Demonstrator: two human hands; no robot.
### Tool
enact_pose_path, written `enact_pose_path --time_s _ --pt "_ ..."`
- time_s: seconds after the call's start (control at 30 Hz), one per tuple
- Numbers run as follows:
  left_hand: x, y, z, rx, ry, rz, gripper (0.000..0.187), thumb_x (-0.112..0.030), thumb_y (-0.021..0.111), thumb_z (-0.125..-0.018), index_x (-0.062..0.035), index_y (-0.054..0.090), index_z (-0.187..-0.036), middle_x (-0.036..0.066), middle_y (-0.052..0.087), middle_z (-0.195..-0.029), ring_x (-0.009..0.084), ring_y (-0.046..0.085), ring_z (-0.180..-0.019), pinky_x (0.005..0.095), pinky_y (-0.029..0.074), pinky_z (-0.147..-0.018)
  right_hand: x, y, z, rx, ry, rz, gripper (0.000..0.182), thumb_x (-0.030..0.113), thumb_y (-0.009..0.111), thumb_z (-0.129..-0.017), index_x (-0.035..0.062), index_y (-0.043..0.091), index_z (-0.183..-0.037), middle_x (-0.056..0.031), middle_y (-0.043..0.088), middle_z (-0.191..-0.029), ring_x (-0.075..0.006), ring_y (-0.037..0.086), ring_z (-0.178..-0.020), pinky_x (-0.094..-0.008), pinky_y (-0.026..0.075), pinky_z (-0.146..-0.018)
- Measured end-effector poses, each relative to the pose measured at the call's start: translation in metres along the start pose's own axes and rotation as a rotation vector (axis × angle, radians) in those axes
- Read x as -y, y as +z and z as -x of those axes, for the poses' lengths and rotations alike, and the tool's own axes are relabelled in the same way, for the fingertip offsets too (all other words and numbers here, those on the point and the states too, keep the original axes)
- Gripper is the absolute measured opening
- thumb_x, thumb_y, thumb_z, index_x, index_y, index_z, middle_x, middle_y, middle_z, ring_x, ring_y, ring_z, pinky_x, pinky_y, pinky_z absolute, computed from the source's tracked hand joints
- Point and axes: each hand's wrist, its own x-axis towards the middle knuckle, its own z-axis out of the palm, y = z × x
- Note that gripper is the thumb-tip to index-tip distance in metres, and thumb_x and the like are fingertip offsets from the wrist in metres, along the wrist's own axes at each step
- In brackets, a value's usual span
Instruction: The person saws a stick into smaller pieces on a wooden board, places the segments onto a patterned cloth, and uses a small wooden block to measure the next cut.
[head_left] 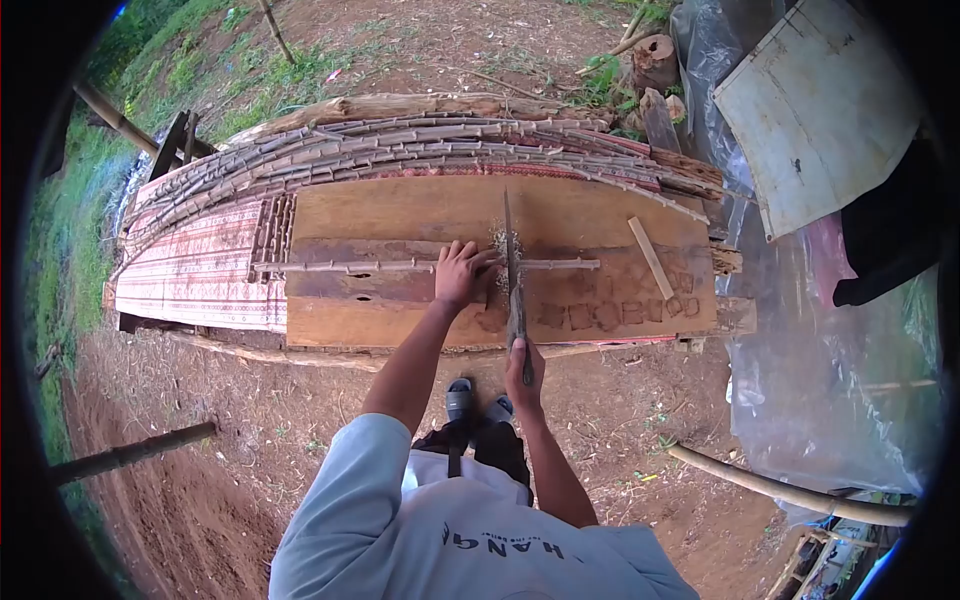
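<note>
A long, knobbly cassava stem [385, 267] lies crosswise on a wooden board [390, 208]. My left hand [463, 272] presses down on it, fingers closed around it just left of the saw. My right hand [525, 375] grips the handle of a hand saw [509, 225] at the board's near edge. The narrow blade points away from me and crosses the stem, with pale sawdust [498, 240] scattered around it. To the right of the blade, the stem's end rests on the board.
Long stems [400, 150] are piled along the table's far side. Short cut pieces [272, 235] lie in a row on patterned cloth [190, 270] at the left. A flat wooden strip [651, 258] sits on the board's right. Plastic sheeting [800, 360] hangs at the right.
</note>
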Motion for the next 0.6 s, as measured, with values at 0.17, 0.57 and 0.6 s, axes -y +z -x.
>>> enact_pose_path --time_s 0.17,0.57,0.6 --pt "0.003 -0.005 0.002 0.048 0.045 0.013 0.022 -0.043 0.068 -0.076 -0.0243 0.072 -0.088 0.0 0.052 -0.082 0.0213 0.049 -0.088 0.0356 0.039 -0.077 -0.002 -0.005 -0.003 0.025 0.036 -0.093 0.036 0.029 0.044 -0.1 0.0029 0.047 -0.076 0.0006 0.039 -0.06 -0.0087 0.038 -0.058 -0.0298 0.033 -0.051" --pt "0.004 0.002 0.002 0.006 0.018 0.004 0.02 -0.039 0.071 -0.075 -0.0231 0.071 -0.088 0.001 0.05 -0.081 0.0232 0.048 -0.086 0.0361 0.038 -0.075 0.007 -0.012 0.007 0.04 0.016 -0.078 0.035 0.03 0.046 -0.099 0.0024 0.051 -0.078 0.001 0.042 -0.056 -0.0063 0.041 -0.054 -0.0271 0.032 -0.047" --pt "0.003 0.003 -0.001 -0.011 0.029 -0.016 0.021 -0.039 0.07 -0.076 -0.0235 0.071 -0.09 0.001 0.05 -0.082 0.0233 0.048 -0.086 0.0362 0.038 -0.076 0.005 -0.011 -0.002 0.02 -0.033 -0.003 0.035 0.031 0.045 -0.099 0.0025 0.051 -0.078 0.0018 0.042 -0.054 -0.006 0.042 -0.052 -0.027 0.032 -0.046"
